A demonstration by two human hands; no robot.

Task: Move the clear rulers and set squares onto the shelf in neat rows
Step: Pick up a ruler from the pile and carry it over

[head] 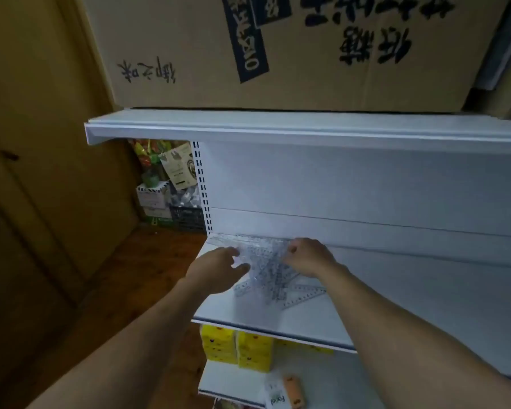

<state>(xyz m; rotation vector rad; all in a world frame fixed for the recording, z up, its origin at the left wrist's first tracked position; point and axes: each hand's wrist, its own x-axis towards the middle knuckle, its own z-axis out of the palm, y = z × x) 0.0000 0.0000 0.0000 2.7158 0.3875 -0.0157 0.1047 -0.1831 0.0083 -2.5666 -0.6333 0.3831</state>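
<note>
Over at the left end of the white shelf (425,276), the pile of clear rulers and set squares (267,276) sits in a messy fan, long edges pointing all over (a couple lie flat along the back wall). It's right between both hands. The left hand (219,268) seems to pinch its left edge, though it's blurry. The right hand (307,258) has its fingers curled over the top. The bare shelf runs off rightward, so I'd guess the right hand is better placed to lay out rows.
</note>
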